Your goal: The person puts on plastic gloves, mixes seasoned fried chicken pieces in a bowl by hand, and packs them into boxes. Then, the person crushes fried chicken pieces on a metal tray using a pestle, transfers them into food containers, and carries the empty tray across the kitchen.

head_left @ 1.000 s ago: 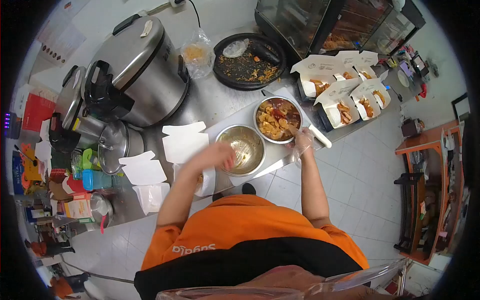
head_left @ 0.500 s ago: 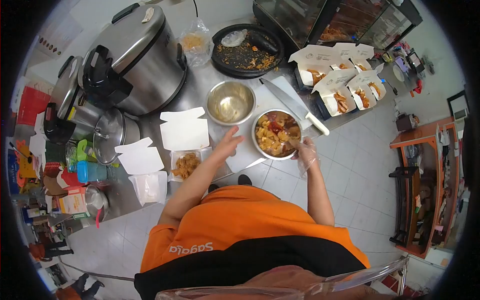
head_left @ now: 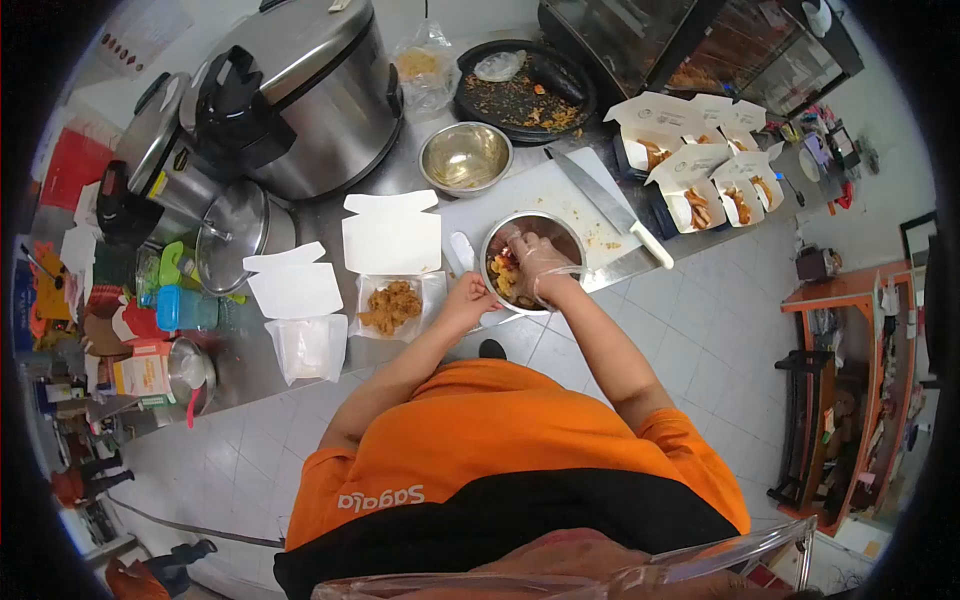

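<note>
A steel bowl (head_left: 574, 240) with chunks of food in reddish sauce sits at the front of the white cutting board (head_left: 520, 198). My left hand (head_left: 468, 301) grips its left rim with closed fingers. Inside the bowl is my right hand (head_left: 540, 266), in a clear plastic glove, its fingertips down among the food and partly hidden. Behind stands a second steel bowl (head_left: 466, 158), which holds no food. A knife with a white handle (head_left: 652, 244) lies across the board's right side. Left of my left hand, an open box (head_left: 392, 232) holds fried food (head_left: 391, 308).
Another open box (head_left: 296, 290) stands further left, near a lidded pot (head_left: 232, 238) and a large steel cooker (head_left: 330, 110). At the back is a black stone mortar (head_left: 525, 90); several filled boxes (head_left: 690, 165) stand back right. Two people (head_left: 140, 578) are at far lower left.
The food bowl has moved left and toward the board's middle. My left hand has come onto its rim, and my right hand has gone from the rim into the bowl.
</note>
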{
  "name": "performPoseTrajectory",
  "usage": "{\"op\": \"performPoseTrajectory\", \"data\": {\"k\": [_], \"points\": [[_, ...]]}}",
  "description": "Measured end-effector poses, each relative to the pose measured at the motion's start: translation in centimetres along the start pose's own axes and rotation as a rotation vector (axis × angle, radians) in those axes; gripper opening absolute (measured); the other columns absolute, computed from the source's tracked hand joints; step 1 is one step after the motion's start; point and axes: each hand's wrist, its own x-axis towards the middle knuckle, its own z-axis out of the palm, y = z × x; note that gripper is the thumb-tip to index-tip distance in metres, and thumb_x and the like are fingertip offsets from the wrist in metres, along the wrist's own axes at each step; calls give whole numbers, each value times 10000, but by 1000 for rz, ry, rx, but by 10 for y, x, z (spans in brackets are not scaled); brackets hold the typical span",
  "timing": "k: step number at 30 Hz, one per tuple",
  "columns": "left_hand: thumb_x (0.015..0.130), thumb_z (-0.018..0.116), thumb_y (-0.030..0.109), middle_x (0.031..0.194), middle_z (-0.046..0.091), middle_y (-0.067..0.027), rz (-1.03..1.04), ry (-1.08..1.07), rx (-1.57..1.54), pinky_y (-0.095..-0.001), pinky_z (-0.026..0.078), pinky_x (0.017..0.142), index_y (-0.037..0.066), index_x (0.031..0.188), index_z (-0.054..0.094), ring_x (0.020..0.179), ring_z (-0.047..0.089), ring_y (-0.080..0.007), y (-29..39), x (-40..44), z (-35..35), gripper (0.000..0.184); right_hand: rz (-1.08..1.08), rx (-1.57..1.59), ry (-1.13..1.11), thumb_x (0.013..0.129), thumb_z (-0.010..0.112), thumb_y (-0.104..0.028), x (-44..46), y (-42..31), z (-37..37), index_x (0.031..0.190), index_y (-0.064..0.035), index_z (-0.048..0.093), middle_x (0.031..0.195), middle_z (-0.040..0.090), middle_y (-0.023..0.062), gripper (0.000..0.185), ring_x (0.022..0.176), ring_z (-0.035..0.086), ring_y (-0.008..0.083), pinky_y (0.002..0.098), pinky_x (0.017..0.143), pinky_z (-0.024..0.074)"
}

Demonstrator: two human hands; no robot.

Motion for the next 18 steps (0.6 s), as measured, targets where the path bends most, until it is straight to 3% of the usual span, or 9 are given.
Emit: {"op": "performPoseTrajectory", "data": {"k": [3, 7, 8, 11, 12, 15, 16, 18], "points": [[866, 590, 11, 945, 559, -113, 14, 44, -29, -293, 525, 760, -8, 1079, 417, 843, 617, -184, -6, -5, -3, 275, 26, 86, -10, 620, 782, -234, 4, 0, 2, 1278, -66, 425, 1103, 539, 179, 767, 1073, 526, 343, 393, 916, 446], [866, 578, 0, 953, 558, -114, 26, 54, -20, -289, 521, 764, -13, 1086, 413, 845, 615, -180, -6, -10, -7, 275, 56, 208, 140, 624, 785, -207, -17, -10, -21, 1193, -59, 517, 1056, 554, 173, 646, 1010, 553, 333, 386, 869, 463], [867, 576, -3, 954, 557, -114, 19, 47, -26, -286, 520, 762, -14, 1089, 411, 846, 615, -180, -8, -10, -8, 277, -19, 283, 12, 649, 786, -222, -29, -13, -39, 1130, -56, 584, 1076, 561, 169, 547, 1018, 558, 312, 378, 864, 464], [868, 571, -5, 955, 556, -113, 5, 36, -31, -280, 519, 759, -18, 1097, 405, 848, 614, -179, -10, -10, -12, 283, 38, 801, -27, 629, 812, -290, -28, 0, -38, 1089, -39, 617, 1086, 582, 174, 559, 1023, 568, 292, 376, 872, 459], [868, 571, -3, 953, 555, -113, 4, 45, -32, -279, 518, 758, -20, 1099, 403, 848, 614, -180, -9, -11, -11, 286, 133, 819, -44, 629, 797, -358, -26, -2, -44, 1212, -52, 562, 1011, 624, 196, 699, 975, 605, 300, 379, 846, 477], [869, 571, -1, 946, 550, -111, 14, 48, -19, -281, 519, 755, -22, 1102, 400, 848, 613, -184, -7, -12, -8, 290, 115, 220, 105, 571, 823, -437, -8, -7, -13, 1204, -45, 526, 1072, 602, 205, 801, 1040, 569, 339, 413, 909, 439], [870, 571, 0, 942, 548, -110, 20, 47, -12, -282, 519, 754, -22, 1102, 400, 848, 613, -185, -5, -12, -8, 290, 96, 267, -213, 573, 811, -446, 0, -16, -24, 1234, -68, 493, 1157, 550, 233, 825, 1099, 525, 373, 419, 937, 427], [874, 562, -5, 943, 548, -113, 13, 53, -6, -285, 522, 744, -23, 1106, 397, 848, 614, -190, -2, -14, -5, 285, 126, 241, -73, 597, 797, -380, -2, -27, -2, 1226, -95, 490, 1181, 502, 228, 755, 1108, 500, 390, 431, 919, 443]]}}
